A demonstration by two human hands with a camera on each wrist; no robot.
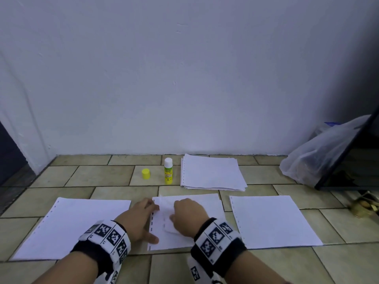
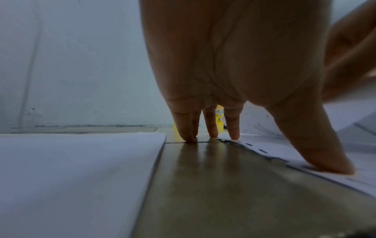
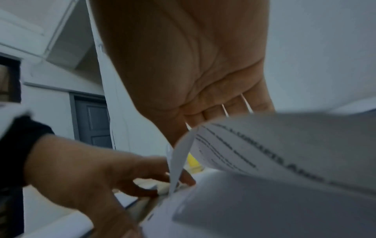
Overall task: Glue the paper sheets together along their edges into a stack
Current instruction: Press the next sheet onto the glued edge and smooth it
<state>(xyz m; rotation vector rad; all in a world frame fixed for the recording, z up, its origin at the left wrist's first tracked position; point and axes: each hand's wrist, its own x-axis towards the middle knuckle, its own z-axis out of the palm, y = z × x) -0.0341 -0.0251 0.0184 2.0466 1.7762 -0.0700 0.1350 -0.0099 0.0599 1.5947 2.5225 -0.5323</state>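
Left fingers (image 2: 234, 128): straight, spread; tips and thumb press middle sheet's (image 1: 205, 203) punched edge to the floor (image 1: 102, 175).
Right fingers (image 3: 236, 106): curled, pinching that sheet's lifted corner.
Other sheets: left sheet (image 1: 71, 226), right sheet (image 1: 270, 220), spare pile (image 1: 211, 173).
Glue stick (image 1: 168, 171): upright, beside yellow cap (image 1: 145, 174).

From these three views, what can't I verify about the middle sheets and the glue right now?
- Glue on the middle sheets' punched edge: none visible in the head view; the left hand covers part.
- Right hand's fingertips: hidden behind the lifted sheet in the right wrist view.
- Printing on the lifted sheet: blurred.
- Glue stick label: too small; in the left wrist view, fingers block it.
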